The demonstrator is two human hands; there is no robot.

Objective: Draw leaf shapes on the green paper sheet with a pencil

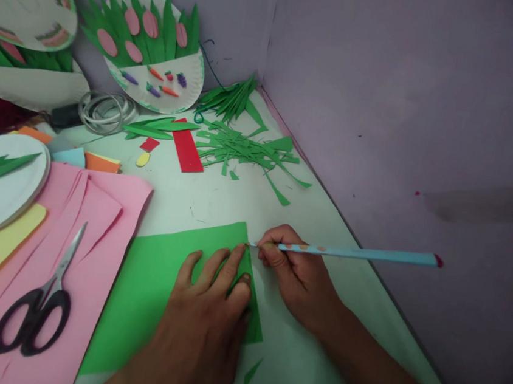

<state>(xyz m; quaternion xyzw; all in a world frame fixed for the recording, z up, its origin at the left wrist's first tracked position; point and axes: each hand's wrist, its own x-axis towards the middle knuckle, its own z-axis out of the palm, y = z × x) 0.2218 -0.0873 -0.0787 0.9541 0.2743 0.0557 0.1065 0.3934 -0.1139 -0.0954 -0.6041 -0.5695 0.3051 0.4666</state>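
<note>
Nearest the camera, my left hand lies palm down on the green sheet, fingers spread part way and bent a little, gripping nothing. Position of the sheet: flat on the table, near side, its left part meeting the pink sheet; I cannot tell which overlaps the other.

My right hand is closed in a pinch on the pencil, thumb and fingers low near the point. The shaft lies almost level toward the right. The tip sits at the sheet's right edge, close to the far right corner and just beside a fingertip of my left hand; contact with the paper is too fine to confirm.

For a clean mark, I judge the following best. Press evenly with the left hand, so that the edge cannot lift or slide. Set the fingertip beside the tip as a stop — clear of the line itself. Raise the shaft somewhat for a finer point, and use light pressure; the edge may crease otherwise. The scissors, left on the pink sheet, stand clear of both hands.
</note>
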